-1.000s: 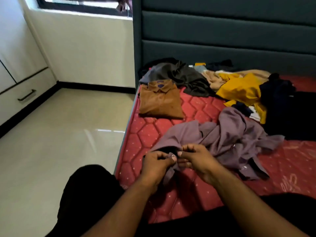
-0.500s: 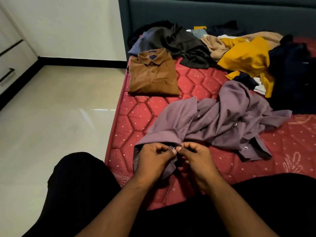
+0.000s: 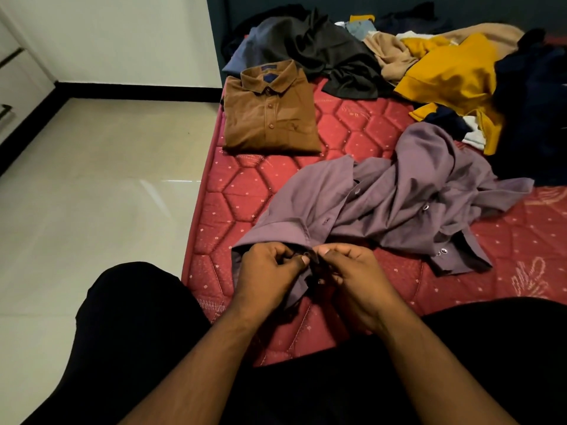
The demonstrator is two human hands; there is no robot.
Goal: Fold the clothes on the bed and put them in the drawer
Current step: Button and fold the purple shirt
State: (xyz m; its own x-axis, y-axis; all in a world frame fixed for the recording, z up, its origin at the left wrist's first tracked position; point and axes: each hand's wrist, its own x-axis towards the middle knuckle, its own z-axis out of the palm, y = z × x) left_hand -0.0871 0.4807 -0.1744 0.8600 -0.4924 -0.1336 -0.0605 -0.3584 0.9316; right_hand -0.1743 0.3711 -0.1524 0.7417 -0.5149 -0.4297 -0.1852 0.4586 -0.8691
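Observation:
A crumpled purple button shirt [image 3: 392, 200] lies across the red quilted mattress [image 3: 245, 191]. My left hand [image 3: 270, 271] and my right hand [image 3: 352, 274] meet at its near edge, each pinching the fabric with curled fingers. What sits between the fingertips is too small to tell. A folded brown shirt [image 3: 270, 111] lies flat farther back on the left. Behind it sits a heap of loose clothes: a dark grey garment [image 3: 322, 47], a beige one [image 3: 389, 53], a yellow one [image 3: 454, 72] and a navy one [image 3: 534, 102].
A white drawer unit with dark handles [image 3: 12, 87] stands at the far left across the glossy tiled floor [image 3: 92, 194]. A dark padded headboard [image 3: 337, 7] backs the bed. My black-clad legs fill the bottom of the view.
The view has tilted down and closer to the bed. Both hands stay together on the purple shirt's edge, with small finger movements.

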